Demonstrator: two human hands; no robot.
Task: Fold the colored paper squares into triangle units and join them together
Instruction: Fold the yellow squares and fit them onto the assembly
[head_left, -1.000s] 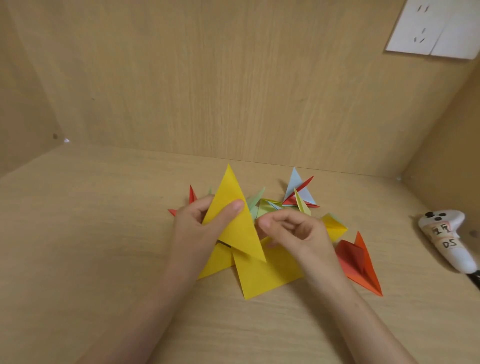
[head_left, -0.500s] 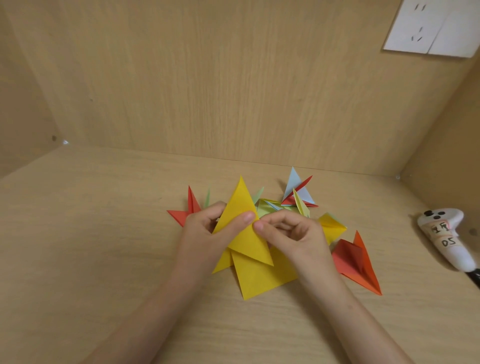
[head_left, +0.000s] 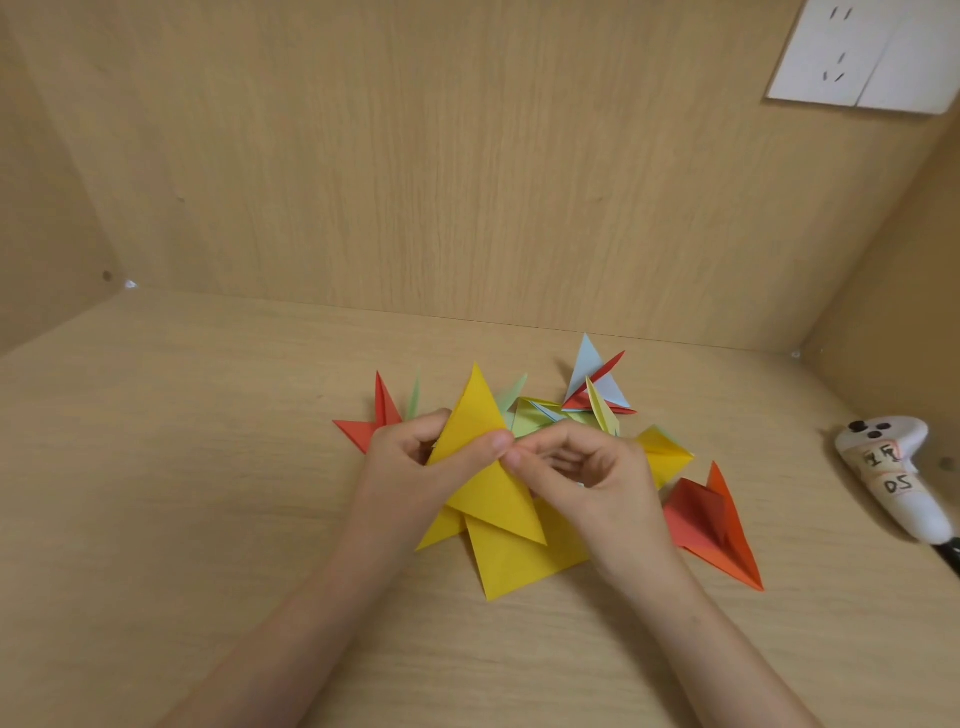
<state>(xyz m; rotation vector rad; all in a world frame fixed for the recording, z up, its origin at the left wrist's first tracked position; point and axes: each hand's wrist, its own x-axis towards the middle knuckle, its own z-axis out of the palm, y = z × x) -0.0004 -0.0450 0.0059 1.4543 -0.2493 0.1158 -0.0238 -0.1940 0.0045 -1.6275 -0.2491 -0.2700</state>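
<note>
yellow triangle brought down, right hand closes in on its edge

the left hand (head_left: 415, 467) gripped the yellow triangle (head_left: 488, 493), thumb curled across its front face and fingers behind, holding it tilted just above the table (head_left: 156, 519). the right hand (head_left: 597, 478) was curled tight, its thumb tip touching the triangle's right edge beside the left thumb; whether it actually pinched the paper could not be told.

a second before, the triangle stood higher and the right hand hung apart from it. since then the triangle had come down and the right hand had moved in to meet it, which likely meant a crease or flap was being worked before joining.

nearest, a flat yellow sheet (head_left: 519, 566) lay under the triangle. to the right an orange folded piece (head_left: 727, 535) rested on the table, with a small yellow piece (head_left: 667, 452) just behind the right hand. a red piece (head_left: 374, 426) showed behind the left hand. further back lay green pieces (head_left: 530, 415) and a blue and red pair (head_left: 597, 379) slotted together, so some joining looked done. a white controller (head_left: 893, 478) lay far right, and a wall socket (head_left: 862, 57) sat high on the back panel.
</note>
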